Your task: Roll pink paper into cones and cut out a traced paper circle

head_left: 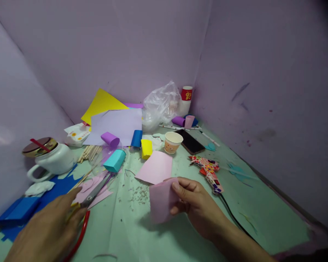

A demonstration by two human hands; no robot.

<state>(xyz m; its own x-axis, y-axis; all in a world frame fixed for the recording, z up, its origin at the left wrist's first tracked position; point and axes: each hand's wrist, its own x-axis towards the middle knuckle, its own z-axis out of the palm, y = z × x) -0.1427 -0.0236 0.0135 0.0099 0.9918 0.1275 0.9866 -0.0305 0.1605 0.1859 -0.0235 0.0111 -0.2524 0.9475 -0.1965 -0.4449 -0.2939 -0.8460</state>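
My right hand [194,203] pinches a small folded piece of pink paper [161,203] between thumb and fingers, held just above the table. Behind it lies a flat pink sheet [157,167], partly covered by the held piece. At the lower left, my left hand [50,223] is closed around the handle of a pair of scissors [94,193]. The blades point away from me, over pink paper scraps [105,194], and a red handle loop curves out below the fingers. Part of the grip is hidden by the hand.
A patterned glue gun [207,167] with a black cord lies right, near a phone [192,142] and a paper cup [173,142]. Rolled paper pieces, yellow [146,149] and turquoise [115,161], stand mid-table. A white mug [56,160] is left; a plastic bag [161,103] sits behind.
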